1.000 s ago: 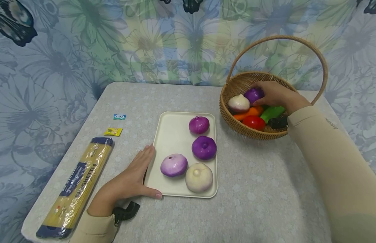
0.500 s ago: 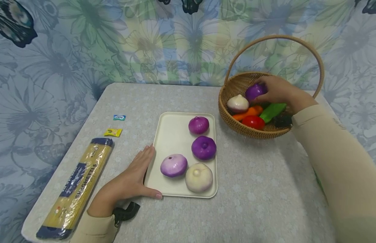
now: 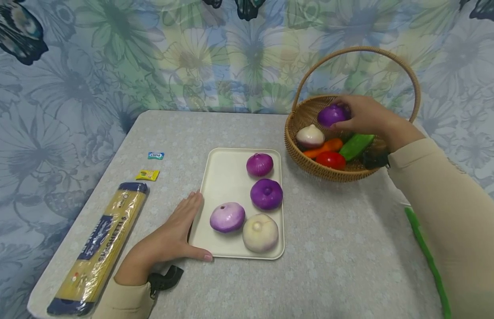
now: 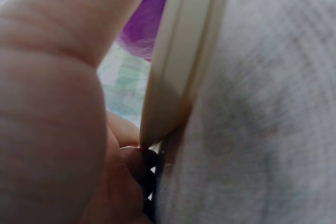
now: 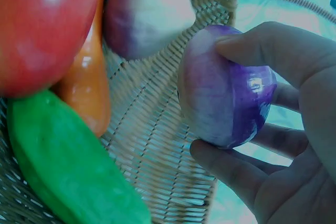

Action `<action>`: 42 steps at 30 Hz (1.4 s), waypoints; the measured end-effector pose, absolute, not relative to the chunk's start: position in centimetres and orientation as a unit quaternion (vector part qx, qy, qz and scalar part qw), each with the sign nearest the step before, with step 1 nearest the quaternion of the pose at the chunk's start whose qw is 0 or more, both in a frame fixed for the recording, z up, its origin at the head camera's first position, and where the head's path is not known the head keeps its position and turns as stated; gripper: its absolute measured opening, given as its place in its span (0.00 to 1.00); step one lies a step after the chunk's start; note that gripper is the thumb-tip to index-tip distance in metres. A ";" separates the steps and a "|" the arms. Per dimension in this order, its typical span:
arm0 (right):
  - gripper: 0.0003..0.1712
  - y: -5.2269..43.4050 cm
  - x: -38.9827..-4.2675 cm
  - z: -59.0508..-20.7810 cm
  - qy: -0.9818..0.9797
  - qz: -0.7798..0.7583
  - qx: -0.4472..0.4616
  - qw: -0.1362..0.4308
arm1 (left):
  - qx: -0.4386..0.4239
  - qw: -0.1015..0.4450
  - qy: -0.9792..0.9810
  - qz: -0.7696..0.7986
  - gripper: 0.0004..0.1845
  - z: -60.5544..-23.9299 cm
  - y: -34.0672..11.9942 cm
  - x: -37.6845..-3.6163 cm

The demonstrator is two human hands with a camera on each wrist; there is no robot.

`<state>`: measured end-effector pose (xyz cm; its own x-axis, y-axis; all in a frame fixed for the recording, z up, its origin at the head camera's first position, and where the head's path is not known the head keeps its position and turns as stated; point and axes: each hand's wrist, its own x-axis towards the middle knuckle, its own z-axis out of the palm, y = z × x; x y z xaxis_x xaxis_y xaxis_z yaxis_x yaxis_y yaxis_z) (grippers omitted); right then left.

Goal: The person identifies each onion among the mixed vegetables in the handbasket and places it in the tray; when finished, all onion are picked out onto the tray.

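A person is sitting at a grey bench with a cream tray (image 3: 224,177) lying in front of them. The right hand (image 3: 364,117) is reaching into a wicker basket (image 3: 306,161) standing to the right of the tray and beyond it, and is gripping a purple onion (image 3: 332,115) between thumb and fingers, holding it just above the basket's contents. The right wrist view is showing the fingers (image 5: 252,174) curling around that onion, clear of the woven wall.

The left hand (image 3: 171,239) is lying flat and relaxed on the bench, its fingers straight along the tray's left edge and its thumb against the near edge, grasping nothing.

Four onions are already sitting on the tray: a magenta onion (image 3: 260,164) at the far right, a deep purple onion (image 3: 266,194) nearer, then a pale violet onion (image 3: 227,217) and a white onion (image 3: 260,232) side by side at the near end. Judging by this, the sorting is looking well advanced. A pale onion (image 3: 310,135) is remaining in the basket, beside a carrot (image 3: 324,147), a tomato (image 3: 332,160) and a green vegetable (image 3: 356,146).

Left of the tray, a spaghetti packet (image 3: 103,252) and two small sweet wrappers (image 3: 148,175) are lying.
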<state>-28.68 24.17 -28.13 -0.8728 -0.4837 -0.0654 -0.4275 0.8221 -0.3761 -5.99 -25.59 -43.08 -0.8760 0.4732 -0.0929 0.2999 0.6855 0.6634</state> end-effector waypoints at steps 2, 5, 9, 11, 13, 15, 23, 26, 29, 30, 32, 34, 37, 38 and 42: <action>0.39 23.8 -28.4 -27.9 0.949 -0.177 -0.250 0.072 | 0.211 0.130 0.909 0.334 0.85 -43.1 -25.6 -6.0; 0.39 23.2 -27.9 -27.7 0.946 -0.178 -0.262 0.063 | 0.210 0.130 0.909 0.336 0.86 -43.1 -25.5 -6.1; 0.36 22.6 -27.3 -27.5 0.943 -0.181 -0.275 0.052 | 0.211 0.131 0.908 0.336 0.86 -43.1 -25.5 -6.2; 0.35 22.3 -27.1 -27.4 0.941 -0.183 -0.281 0.050 | 0.212 0.131 0.909 0.333 0.86 -43.1 -25.5 -6.2; 0.34 22.1 -27.0 -27.4 0.939 -0.185 -0.286 0.048 | 0.212 0.132 0.910 0.331 0.86 -43.1 -25.5 -6.3; 0.34 22.0 -26.9 -27.4 0.938 -0.186 -0.289 0.048 | 0.211 0.133 0.910 0.331 0.86 -43.1 -25.5 -6.3; 0.34 21.3 -26.2 -27.1 0.935 -0.183 -0.299 0.051 | 0.210 0.135 0.910 0.332 0.86 -43.0 -25.4 -6.3; 0.34 21.0 -25.9 -27.0 0.934 -0.175 -0.308 0.041 | 0.211 0.134 0.909 0.333 0.86 -43.1 -25.4 -6.2; 0.35 20.6 -25.7 -26.8 0.934 -0.168 -0.313 0.037 | 0.207 0.134 0.909 0.335 0.86 -43.1 -25.4 -6.2; 0.35 20.5 -25.6 -26.8 0.934 -0.166 -0.314 0.037 | 0.206 0.134 0.909 0.335 0.86 -43.1 -25.4 -6.1; 0.35 20.3 -25.4 -26.6 0.933 -0.164 -0.317 0.037 | 0.203 0.135 0.910 0.336 0.86 -43.1 -25.4 -6.1; 0.35 20.1 -25.3 -26.5 0.933 -0.164 -0.319 0.041 | 0.203 0.135 0.910 0.334 0.86 -43.1 -25.4 -6.1; 0.35 19.8 -25.1 -26.5 0.929 -0.171 -0.327 0.044 | 0.204 0.133 0.910 0.334 0.86 -43.1 -25.4 -6.1; 0.35 19.7 -25.1 -26.5 0.927 -0.173 -0.330 0.043 | 0.205 0.132 0.910 0.335 0.86 -43.1 -25.4 -6.0; 0.35 19.2 -24.7 -26.5 0.921 -0.179 -0.343 0.038 | 0.208 0.130 0.909 0.336 0.86 -43.0 -25.4 -6.0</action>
<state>-24.71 19.16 -26.46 -0.7623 -0.6451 0.0523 -0.6178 0.7011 -0.3561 -6.01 -25.41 -43.03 -0.8793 0.4663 -0.0971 0.2913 0.6876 0.6651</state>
